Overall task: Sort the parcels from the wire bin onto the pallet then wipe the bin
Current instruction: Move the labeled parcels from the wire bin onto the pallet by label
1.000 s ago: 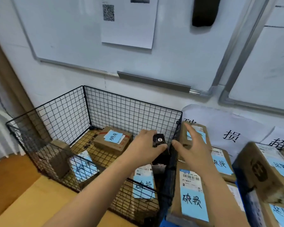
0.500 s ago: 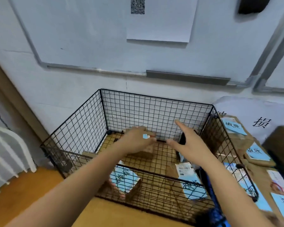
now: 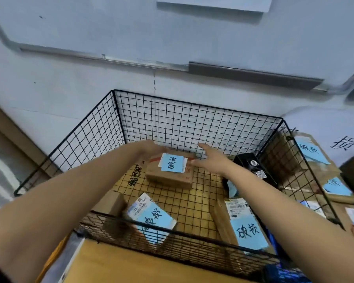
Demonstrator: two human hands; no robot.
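One blue-labelled carton (image 3: 170, 176), rear centre of wire bin (image 3: 192, 119), between two hands. Right hand (image 3: 211, 160): grip open, fingers spread, just beside carton. Left hand (image 3: 151, 148): at carton's far corner, grip cannot tell, blurred.

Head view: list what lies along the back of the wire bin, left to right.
left hand → brown parcel → right hand → black box
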